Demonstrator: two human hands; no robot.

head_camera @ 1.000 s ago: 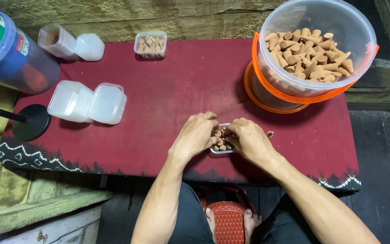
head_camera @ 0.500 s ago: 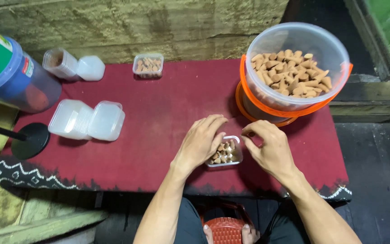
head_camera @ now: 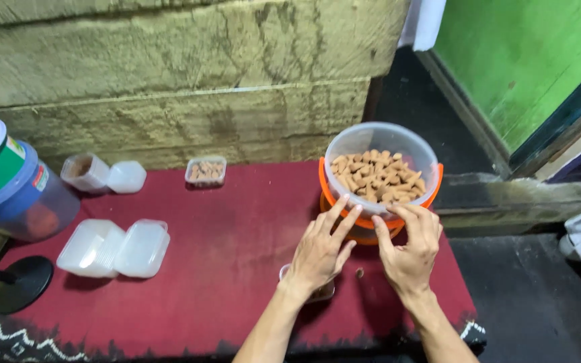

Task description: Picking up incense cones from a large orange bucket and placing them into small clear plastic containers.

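- Both hands have come up off the small clear box (head_camera: 307, 286) they were huddled over half a second ago and are now reaching forward toward the big tub (head_camera: 381, 168) of brown cone-shaped pieces.
- Left hand (head_camera: 321, 249): palm down, fingers stretched out and fanned, tips right at the tub's orange rim. Nothing in it. Its wrist and heel now cover most of the small box, so only the box's edges peek out.
- Right hand (head_camera: 408, 252): also palm down, fingers loosely spread and empty, tips just under the tub's rim, near the orange lid (head_camera: 361, 232) the tub sits on.
- 1 loose brown piece (head_camera: 359, 273) lies on the red cloth (head_camera: 237, 242) between the 2 hands.
- The view itself has tilted up too, so more of the stone wall and a green door show than before.
- The rest looks unmoved: 2 empty clear boxes (head_camera: 115, 247) at left, a filled small box (head_camera: 206, 171) at the back, an open box with its lid (head_camera: 102, 175) beside it, and a big jar (head_camera: 8, 181) at far left.
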